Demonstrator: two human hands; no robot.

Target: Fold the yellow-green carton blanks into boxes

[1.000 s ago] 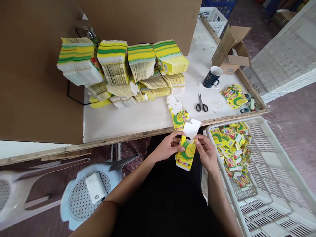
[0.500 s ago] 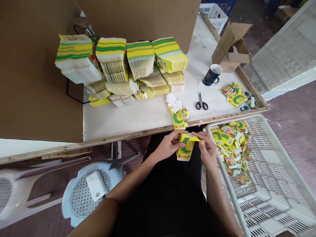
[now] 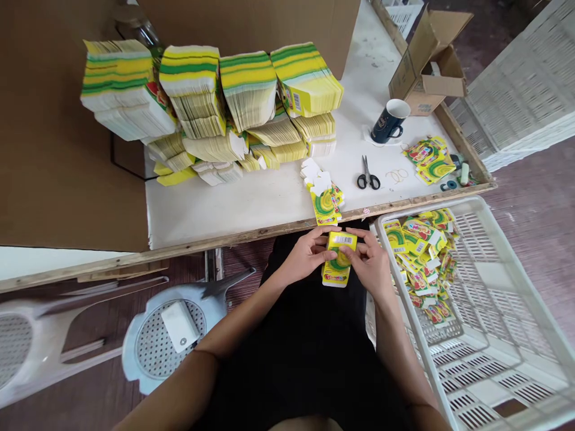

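Note:
A small yellow and green printed carton (image 3: 338,274) is held above my lap, just off the table's front edge, its barcode end facing up. My left hand (image 3: 309,254) grips its left side, thumb on the printed face. From the right, my right hand (image 3: 369,258) closes on the same carton, with its thumb pressed on the face and fingers behind the upper edge. Straight ahead, a few flat cartons (image 3: 324,200) with white flaps lie on the table edge, apart from both hands.
Bundled stacks of flat cartons (image 3: 249,90) stand at the table's back left. Black scissors (image 3: 368,176), a dark mug (image 3: 387,124) and an open cardboard box (image 3: 415,84) are further right. A white crate (image 3: 507,287) with many cartons stands at my right; a stool (image 3: 148,353) at left.
The carton's yellow end flap, sticking out to the right before, is now folded down with the barcode end flat. My right thumb has moved onto the carton's face. The view has shifted slightly.

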